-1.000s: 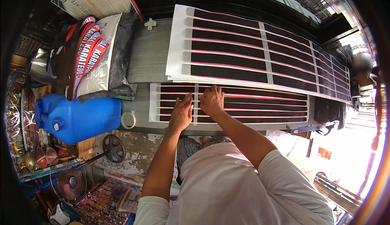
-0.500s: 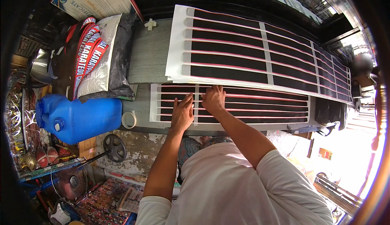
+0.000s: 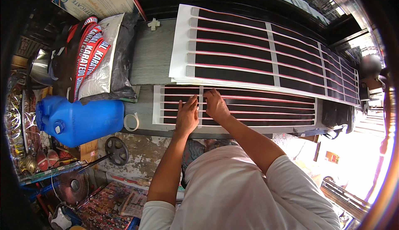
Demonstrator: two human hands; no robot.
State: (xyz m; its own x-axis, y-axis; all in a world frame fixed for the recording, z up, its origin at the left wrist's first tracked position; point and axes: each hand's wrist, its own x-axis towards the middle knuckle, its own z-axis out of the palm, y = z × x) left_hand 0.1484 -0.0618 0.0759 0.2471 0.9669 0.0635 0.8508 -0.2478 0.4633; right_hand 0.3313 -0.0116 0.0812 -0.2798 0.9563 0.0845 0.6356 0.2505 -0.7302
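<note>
A printed sheet (image 3: 266, 106) with black bands and thin red and white lines lies along the front of the grey bench. A pale strip of tape (image 3: 200, 121) crosses its bands near the left end. Just left of that strip, my left hand (image 3: 188, 117) rests on the sheet with fingers stretched out. My right hand (image 3: 216, 106) is closed, its fingers bent down by the strip's right side; whatever is between the fingertips is hidden. Behind both hands, a stack of similar sheets (image 3: 232, 47) carries several pale cross strips.
On the left stand a blue jerrycan (image 3: 89, 120) and a roll of tape (image 3: 131, 122) at the bench edge. Farther back are a plastic-wrapped package (image 3: 106, 70), red lettered bands (image 3: 92, 53) and a framed certificate (image 3: 97, 1). A black bundle (image 3: 336, 114) sits at the right end.
My right hand has shifted slightly left and nearer to me, toward the pale strip, its fingers more curled. My left hand stays almost in place.
</note>
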